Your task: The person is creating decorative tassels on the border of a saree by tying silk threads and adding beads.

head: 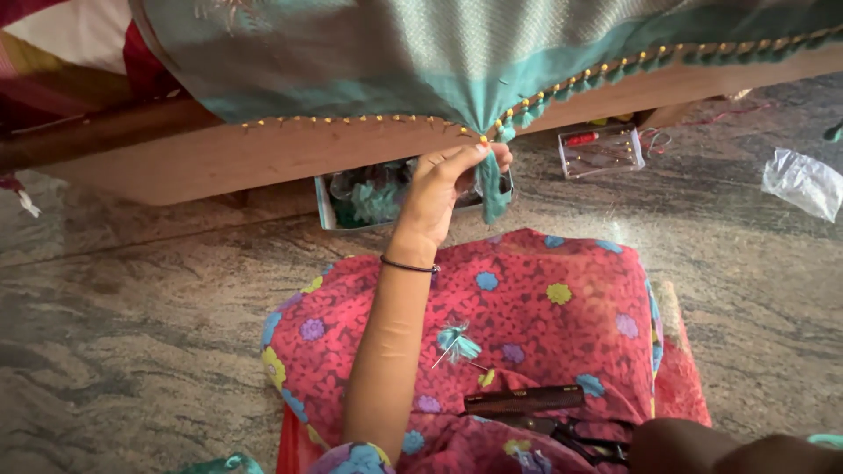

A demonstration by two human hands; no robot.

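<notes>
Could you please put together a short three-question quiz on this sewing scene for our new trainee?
1. True or false: the left hand pinches the beaded edge of the teal cloth.
2. Multiple choice: the small teal tassel lies A) on the stone floor, B) on the lap of the red floral garment, C) in the clear plastic box.
3. Fill in: the open box of teal bits sits just below the edge of the wooden ____.

Key: 1 true; 2 B; 3 board. The right hand is at most a blurred shape at the bottom edge, so nothing is asked about it.
</notes>
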